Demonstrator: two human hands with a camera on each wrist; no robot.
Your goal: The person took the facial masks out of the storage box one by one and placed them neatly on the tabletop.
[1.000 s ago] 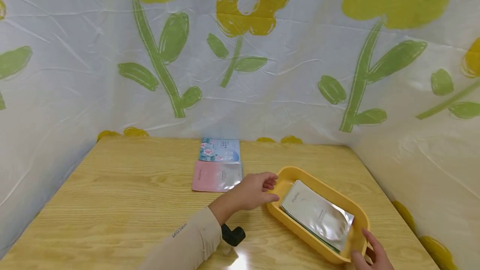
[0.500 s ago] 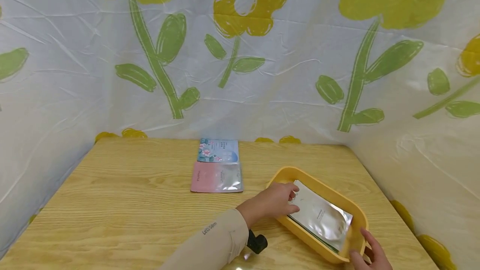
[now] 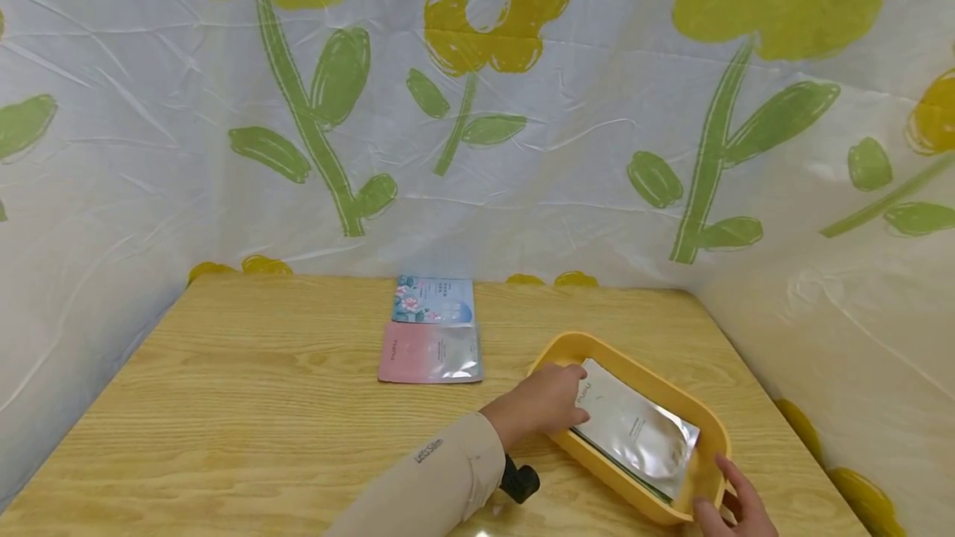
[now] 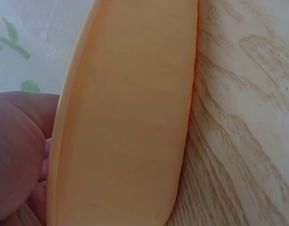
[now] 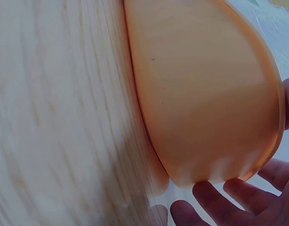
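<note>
A yellow plastic tray (image 3: 637,375) stands aslant on the right of the table. Inside lies a small stack of flat sachets, with a silver-white sachet (image 3: 634,429) on top and a green edge below. My left hand (image 3: 540,404) reaches over the tray's left end, thumb and forefinger at the near end of the top sachet. Its other fingers are mostly hidden, so the hold is unclear. In the left wrist view that hand (image 4: 22,155) sits behind the rim. My right hand (image 3: 739,504) grips the tray's near right corner, thumb at the rim, fingers against the outer wall (image 5: 205,108).
A pink and silver sachet (image 3: 431,352) and a blue floral sachet (image 3: 434,299) lie one behind the other at the table's back middle. A flower-printed curtain (image 3: 552,139) surrounds the wooden table (image 3: 261,404). A black wrist device (image 3: 520,481) hangs below my left sleeve.
My left hand has moved right, from the tray's left rim to over the sachet stack, and its fingers have lowered there. The right hand stays at its corner; the tray has hardly moved.
</note>
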